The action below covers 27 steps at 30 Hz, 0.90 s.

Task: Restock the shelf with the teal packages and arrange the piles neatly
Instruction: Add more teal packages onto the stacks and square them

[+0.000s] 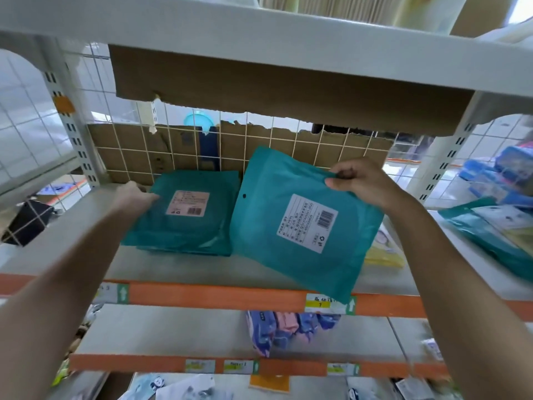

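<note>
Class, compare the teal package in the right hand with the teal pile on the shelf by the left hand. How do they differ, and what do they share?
The held package is single; the pile is several stacked. The held package is tilted, a corner overhanging the shelf edge; the pile lies flat. The right hand pinches the held package's top edge; the left hand touches the pile's side. Both are teal with barcode labels.

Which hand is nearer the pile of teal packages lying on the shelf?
Left. The left hand touches the pile of teal packages at its left edge; the right hand is off to its right, pinching the top of a separate teal package.
</note>
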Each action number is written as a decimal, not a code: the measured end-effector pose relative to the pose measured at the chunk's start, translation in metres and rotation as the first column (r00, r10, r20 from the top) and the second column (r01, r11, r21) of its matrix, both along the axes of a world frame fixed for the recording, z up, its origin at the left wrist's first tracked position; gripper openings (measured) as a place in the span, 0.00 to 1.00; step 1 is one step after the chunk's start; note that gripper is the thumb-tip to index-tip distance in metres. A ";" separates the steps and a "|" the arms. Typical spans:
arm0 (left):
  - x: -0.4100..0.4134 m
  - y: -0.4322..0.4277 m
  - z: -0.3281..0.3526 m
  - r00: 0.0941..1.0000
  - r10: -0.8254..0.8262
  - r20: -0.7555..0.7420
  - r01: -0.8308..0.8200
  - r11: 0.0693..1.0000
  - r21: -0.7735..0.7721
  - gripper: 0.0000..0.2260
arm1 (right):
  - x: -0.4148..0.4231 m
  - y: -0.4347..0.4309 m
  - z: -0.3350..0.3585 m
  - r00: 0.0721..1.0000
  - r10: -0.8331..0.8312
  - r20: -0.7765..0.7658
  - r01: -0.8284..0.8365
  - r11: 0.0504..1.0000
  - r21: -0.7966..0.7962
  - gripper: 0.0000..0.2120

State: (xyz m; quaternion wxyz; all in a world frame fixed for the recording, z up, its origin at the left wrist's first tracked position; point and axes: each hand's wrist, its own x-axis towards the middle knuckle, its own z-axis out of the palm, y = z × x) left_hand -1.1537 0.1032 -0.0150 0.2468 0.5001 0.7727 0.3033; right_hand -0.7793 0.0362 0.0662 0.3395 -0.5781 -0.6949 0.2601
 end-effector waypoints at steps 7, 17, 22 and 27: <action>0.065 -0.033 0.021 0.898 -0.317 -0.304 0.434 0.752 0.497 0.28 | 0.032 0.002 0.010 0.994 -0.026 -0.109 0.025 1.000 -0.004 0.02; 0.164 -0.072 -0.003 0.317 -0.261 -0.912 0.946 0.016 0.325 0.21 | 0.056 0.006 0.010 0.916 -0.126 -0.381 0.040 0.973 -0.226 0.03; 0.175 -0.071 0.001 0.443 -0.312 -0.840 0.865 -0.099 0.493 0.07 | 0.056 0.004 -0.002 0.960 -0.145 -0.241 0.078 0.960 -0.268 0.05; 0.182 -0.069 0.025 0.634 -0.447 -0.631 0.712 0.020 0.702 0.07 | 0.058 0.010 -0.013 0.988 -0.126 -0.091 0.110 0.981 -0.159 0.09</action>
